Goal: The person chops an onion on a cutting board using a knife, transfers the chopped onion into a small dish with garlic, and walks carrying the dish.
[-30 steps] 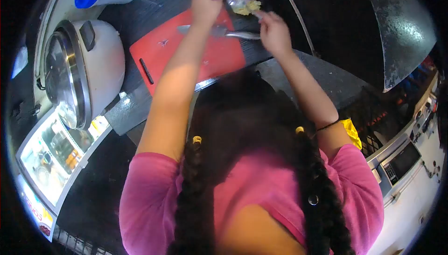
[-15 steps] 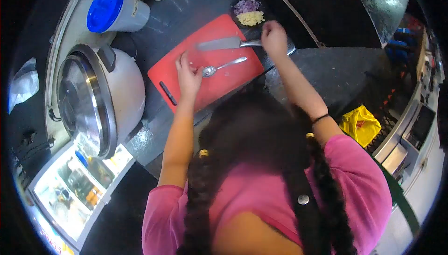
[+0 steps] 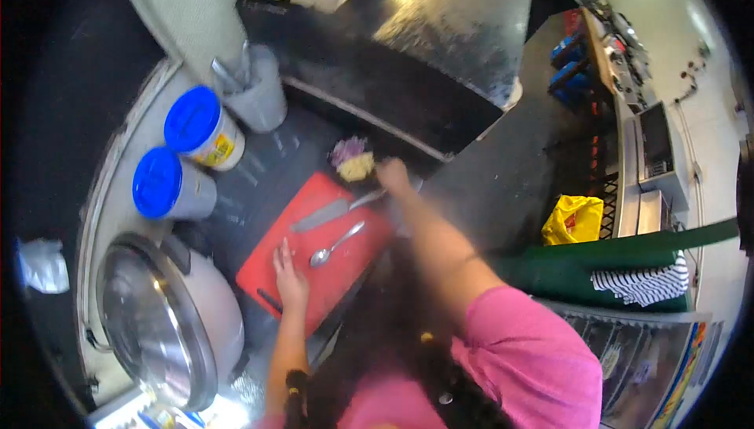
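On the red cutting board (image 3: 259, 264) lie a knife (image 3: 322, 215) and a metal spoon (image 3: 338, 244), side by side. My left hand (image 3: 291, 281) rests at the board's near left part, its fingers stretched out and holding nothing. Past the upper right corner of the board, my right hand (image 3: 395, 175) is close to the end of the knife's handle and the dark plate; blur hides its fingers. Chopped purple onion (image 3: 349, 148) and a pale yellow minced heap (image 3: 356, 167) sit on that plate.
Two blue-lidded tubs (image 3: 192, 120) and a grey container of utensils (image 3: 261, 99) stand at the back left. A large rice cooker (image 3: 212, 303) is left of the board. A raised dark counter (image 3: 353, 75) borders the back; a yellow bag (image 3: 572, 221) is at right.
My view has swung up and to the right, so more of the room shows. My left hand has moved off the spoon's bowl and spread its fingers. The right hand stays near the knife handle.
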Available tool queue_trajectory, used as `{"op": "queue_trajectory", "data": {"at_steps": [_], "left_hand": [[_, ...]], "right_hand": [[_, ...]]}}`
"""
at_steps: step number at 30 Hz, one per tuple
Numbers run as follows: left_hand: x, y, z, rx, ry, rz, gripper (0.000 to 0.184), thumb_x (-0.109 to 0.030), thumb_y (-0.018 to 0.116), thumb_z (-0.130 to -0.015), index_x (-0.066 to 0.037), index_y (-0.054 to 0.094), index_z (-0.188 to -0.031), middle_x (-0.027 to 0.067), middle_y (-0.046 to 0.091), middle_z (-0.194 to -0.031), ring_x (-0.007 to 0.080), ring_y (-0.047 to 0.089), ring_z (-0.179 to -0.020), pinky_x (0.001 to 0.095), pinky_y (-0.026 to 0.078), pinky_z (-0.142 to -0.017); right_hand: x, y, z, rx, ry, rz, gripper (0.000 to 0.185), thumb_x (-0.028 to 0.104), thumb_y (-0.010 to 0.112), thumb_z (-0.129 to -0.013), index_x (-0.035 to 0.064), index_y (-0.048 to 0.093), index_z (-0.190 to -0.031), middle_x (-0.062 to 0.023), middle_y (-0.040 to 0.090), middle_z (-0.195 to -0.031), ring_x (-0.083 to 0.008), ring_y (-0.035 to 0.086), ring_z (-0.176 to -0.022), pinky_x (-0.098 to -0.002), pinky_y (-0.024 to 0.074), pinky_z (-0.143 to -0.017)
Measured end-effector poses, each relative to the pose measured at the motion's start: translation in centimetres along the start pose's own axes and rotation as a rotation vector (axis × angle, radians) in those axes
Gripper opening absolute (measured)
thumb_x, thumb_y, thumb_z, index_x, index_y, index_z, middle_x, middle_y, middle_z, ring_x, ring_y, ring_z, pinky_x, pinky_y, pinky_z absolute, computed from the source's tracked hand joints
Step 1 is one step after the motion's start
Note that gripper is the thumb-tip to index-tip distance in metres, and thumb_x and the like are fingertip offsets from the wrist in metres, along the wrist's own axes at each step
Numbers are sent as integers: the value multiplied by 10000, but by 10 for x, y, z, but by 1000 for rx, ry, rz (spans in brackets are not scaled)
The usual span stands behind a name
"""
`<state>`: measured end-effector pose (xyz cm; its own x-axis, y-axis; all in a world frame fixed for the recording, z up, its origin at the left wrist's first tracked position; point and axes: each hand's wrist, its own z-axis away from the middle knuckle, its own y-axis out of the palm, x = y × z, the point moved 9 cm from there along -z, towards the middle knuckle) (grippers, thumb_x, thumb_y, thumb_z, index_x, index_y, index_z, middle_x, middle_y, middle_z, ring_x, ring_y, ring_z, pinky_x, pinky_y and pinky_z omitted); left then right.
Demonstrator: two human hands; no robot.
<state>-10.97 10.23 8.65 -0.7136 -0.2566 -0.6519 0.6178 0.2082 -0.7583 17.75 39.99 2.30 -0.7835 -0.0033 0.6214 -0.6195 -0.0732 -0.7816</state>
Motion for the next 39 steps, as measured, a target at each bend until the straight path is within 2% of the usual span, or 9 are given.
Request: {"op": "queue_trajectory", "data": {"at_steps": [5,11,13,16,23,26,31,36,39], "left_hand": [[-48,-4,-5,-24,82,45,904,94,585,-773,-162,260,-1576,265,208,-1595,393,552,-1267,451,492,-1007],[-89,35,-16,-35,121,-425,797,-67,759,-732,-93,453,-1467,284,245,-1581,420,508,-1297,504,356,-1124],[-80,119,-19,684,112,-333,639,-138,787,-731,-89,582,-1334,269,333,-1545,426,461,-1334,510,314,-1155],[-247,142,12,587,541,-258,480,-178,779,-749,-81,660,-1203,236,460,-1469,401,463,-1339,509,336,-1143],[-466,270,-15,606,663,182,322,-198,721,-857,-61,687,-1147,192,586,-1347,370,526,-1289,459,370,-1116],[-548,305,-66,608,538,633,325,-277,583,-987,-10,680,-1145,167,647,-1248,291,567,-1234,399,399,-1080],[-660,347,-158,567,123,805,784,-637,259,-1038,27,641,-1204,154,659,-1218,260,576,-1183,369,385,-1062],[-766,372,-225,549,-30,1188,748,-663,296,-1021,-42,525,-1369,40,630,-1286,153,571,-1153,280,413,-877],[-825,388,-240,481,-84,1241,693,-613,328,-1038,-50,482,-1411,68,616,-1329,198,561,-1226,345,404,-982]], "right_hand": [[-20,-93,87,55,153,-285,356,344,694,-825,-10,721,-798,-265,674,-790,-408,690,-790,-482,531,-727],[-138,-225,188,-90,318,-438,315,293,665,-823,-16,719,-851,-252,681,-798,-384,697,-782,-475,525,-717],[-160,-293,206,-210,314,-178,301,260,626,-814,-22,715,-872,-251,687,-820,-382,696,-798,-465,525,-739],[-196,-364,210,-300,327,-132,284,238,600,-807,-33,683,-811,-246,660,-758,-362,688,-739,-445,518,-688],[-245,-493,162,-517,368,-356,297,247,591,-839,-24,689,-765,-191,664,-666,-261,686,-630,-391,523,-637],[-250,-544,116,-563,340,-452,299,247,588,-838,-21,715,-805,-158,678,-663,-234,684,-603,-371,528,-608],[-248,-612,14,-599,220,-613,286,204,569,-843,-35,724,-821,-148,690,-663,-193,671,-563,-353,539,-582],[-266,-666,-78,-640,118,-649,261,179,580,-845,-28,702,-742,-85,658,-604,-140,628,-552,-305,490,-554],[-299,-691,-109,-623,185,-648,237,168,584,-857,-15,697,-758,-77,659,-611,-135,619,-549,-311,479,-547]]}}
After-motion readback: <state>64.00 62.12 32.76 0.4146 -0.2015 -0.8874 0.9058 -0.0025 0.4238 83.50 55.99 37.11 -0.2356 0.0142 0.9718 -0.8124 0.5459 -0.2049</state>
